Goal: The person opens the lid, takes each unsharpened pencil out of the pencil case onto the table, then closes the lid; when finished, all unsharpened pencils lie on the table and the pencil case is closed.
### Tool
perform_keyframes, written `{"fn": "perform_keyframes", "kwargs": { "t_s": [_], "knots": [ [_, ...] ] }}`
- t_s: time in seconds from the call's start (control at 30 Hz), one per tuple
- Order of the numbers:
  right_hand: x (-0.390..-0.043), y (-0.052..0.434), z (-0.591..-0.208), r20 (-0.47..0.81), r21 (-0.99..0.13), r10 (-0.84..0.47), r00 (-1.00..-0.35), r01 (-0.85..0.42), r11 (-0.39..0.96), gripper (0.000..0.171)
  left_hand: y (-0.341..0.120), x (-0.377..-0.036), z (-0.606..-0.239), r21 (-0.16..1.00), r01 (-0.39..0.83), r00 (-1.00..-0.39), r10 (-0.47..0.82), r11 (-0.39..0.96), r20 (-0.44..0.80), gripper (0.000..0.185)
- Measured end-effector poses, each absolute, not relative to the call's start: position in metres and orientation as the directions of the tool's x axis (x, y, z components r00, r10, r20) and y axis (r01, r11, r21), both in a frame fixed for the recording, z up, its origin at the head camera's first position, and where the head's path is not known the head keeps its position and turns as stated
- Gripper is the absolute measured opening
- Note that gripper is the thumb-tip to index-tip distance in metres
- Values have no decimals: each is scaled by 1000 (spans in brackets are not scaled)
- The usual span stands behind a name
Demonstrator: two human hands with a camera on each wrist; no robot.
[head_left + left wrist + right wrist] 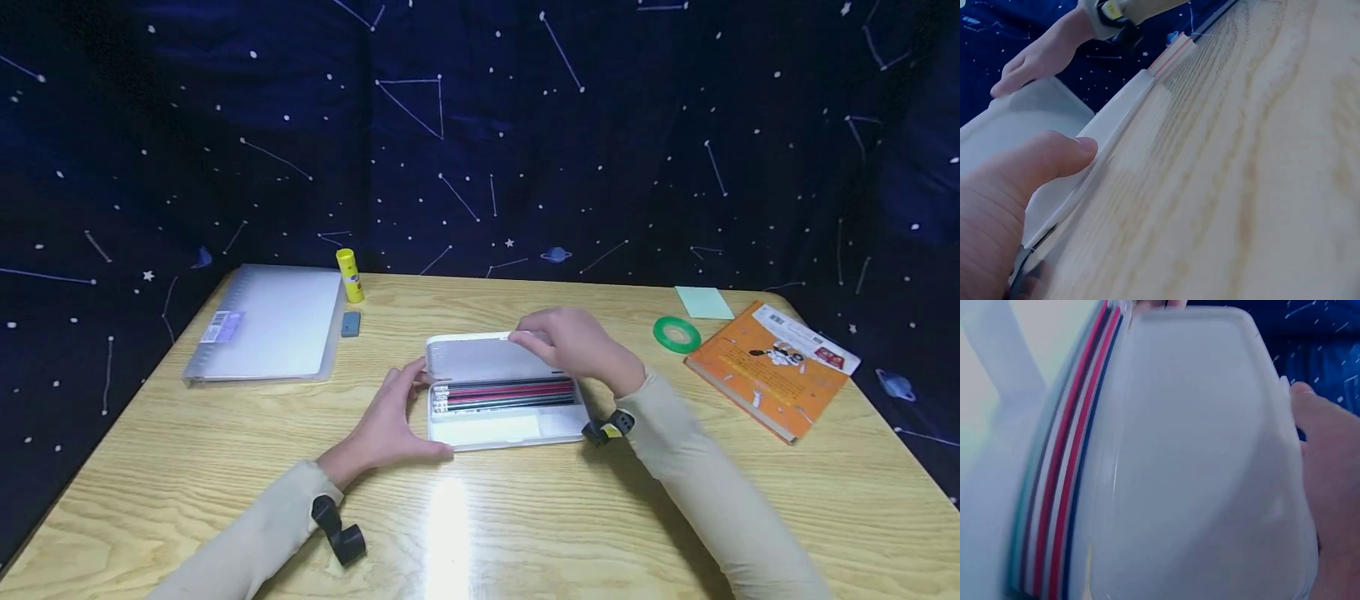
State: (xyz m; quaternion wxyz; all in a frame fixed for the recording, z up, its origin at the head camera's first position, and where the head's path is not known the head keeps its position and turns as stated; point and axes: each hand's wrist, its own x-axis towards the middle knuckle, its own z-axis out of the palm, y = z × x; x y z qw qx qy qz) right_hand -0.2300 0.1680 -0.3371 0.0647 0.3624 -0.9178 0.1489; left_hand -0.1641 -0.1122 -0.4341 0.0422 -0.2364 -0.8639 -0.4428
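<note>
Left hand (390,421) bracing pencil case (504,400) at left end, thumb pressing base, keeping it steady at tabletop (525,517) centre; right hand (573,343) gripping half-raised lid (480,357) over pencils (506,393); green tape (677,333) lying right of case

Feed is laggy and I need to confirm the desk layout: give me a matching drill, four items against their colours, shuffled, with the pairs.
Items:
1. glue stick
2. tape roll
3. book
4. pencil case lid

Colours:
A. orange
B. white
C. yellow
D. green

Pairs: 1-C, 2-D, 3-A, 4-B
</note>
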Motion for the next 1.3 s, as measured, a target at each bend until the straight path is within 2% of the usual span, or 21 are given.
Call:
{"fn": "perform_keyframes", "kwargs": {
  "t_s": [0.17,0.4,0.77,0.9,1.03,1.17,1.3],
  "knots": [
    [-258,166,-336,173,-311,-613,-771,-633,709,33,-114,-166,-433,759,424,-892,373,495,255,134],
    [-280,159,-348,119,-336,-566,-816,-570,750,33,-115,-164,-434,754,396,-904,369,524,218,140],
    [-283,158,-351,118,-373,-516,-848,-520,769,34,-114,-165,-432,737,411,-899,374,536,229,141],
    [-276,163,-348,182,-441,-461,-869,-491,751,31,-112,-165,-433,741,412,-897,378,531,229,142],
    [-263,167,-343,292,-523,-420,-859,-511,682,25,-114,-165,-434,742,411,-898,373,529,232,142],
    [-248,170,-338,377,-523,-435,-817,-576,628,18,-113,-165,-434,739,422,-893,380,525,239,142],
    [-232,169,-337,351,-490,-514,-783,-621,612,15,-113,-166,-434,737,427,-891,383,524,243,141]
  ]
}}
